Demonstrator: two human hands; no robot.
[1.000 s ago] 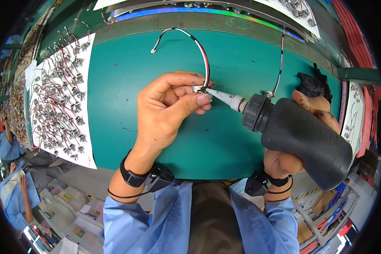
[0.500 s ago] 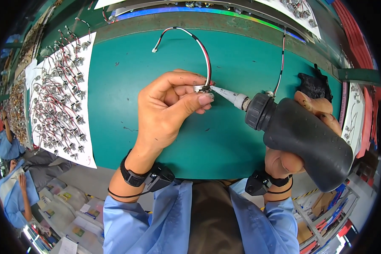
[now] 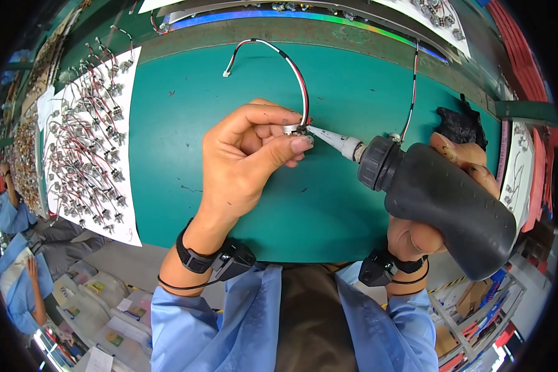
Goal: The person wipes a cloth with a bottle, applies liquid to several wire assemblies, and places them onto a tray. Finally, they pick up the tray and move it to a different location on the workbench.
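The part [image 3: 291,129], its wire [image 3: 301,82] and the nozzle [image 3: 333,141] are sitting slightly farther right than one second earlier. The part is lying just left of the nozzle tip, above the counter [image 3: 180,124] (whether the two are touching is not showing clearly). The bottle [image 3: 449,201] is slanting lengthwise from lower right to upper left, its nozzle aiming at the part. The left hand [image 3: 242,158] is the nearer one: thumb and forefinger are pinching the part, the other fingers curling inward. The wire is rising from the pinch and arching leftward to a white plug [image 3: 226,74]. The right hand [image 3: 410,239] is wrapping around the bottle, partly hiding behind it.
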